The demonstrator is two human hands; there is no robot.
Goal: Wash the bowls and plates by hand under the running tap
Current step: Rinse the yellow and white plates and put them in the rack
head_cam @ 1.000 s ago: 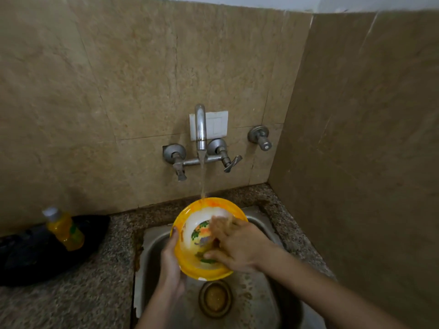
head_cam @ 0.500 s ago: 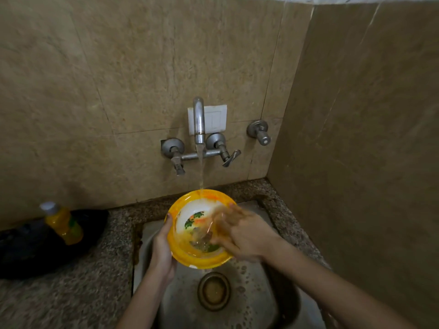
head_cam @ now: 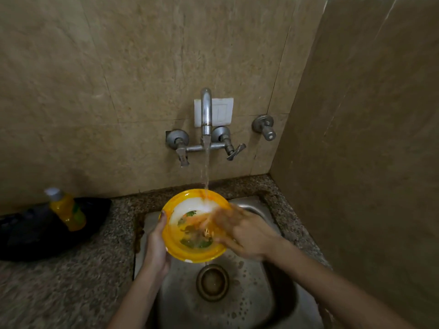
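Note:
A yellow bowl (head_cam: 187,251) with a white inside and a green and orange picture is held tilted over the steel sink (head_cam: 249,305). My left hand (head_cam: 156,248) grips its left rim, thumb on the inside edge. The fingers of my right hand (head_cam: 242,231) reach into the bowl from the right and rub its inside; they are blurred. Water runs from the wall tap (head_cam: 206,115) onto the bowl's far rim.
The sink drain (head_cam: 212,282) lies below the bowl. A speckled stone counter (head_cam: 71,281) surrounds the sink. On its left stands an orange liquid bottle (head_cam: 66,211) on a black bag (head_cam: 31,236). Tiled walls close in behind and on the right.
My right hand's fingers have kept rubbing round inside the bowl. The bowl stays under the stream in my left hand. The camera has tipped so the sink shows more.

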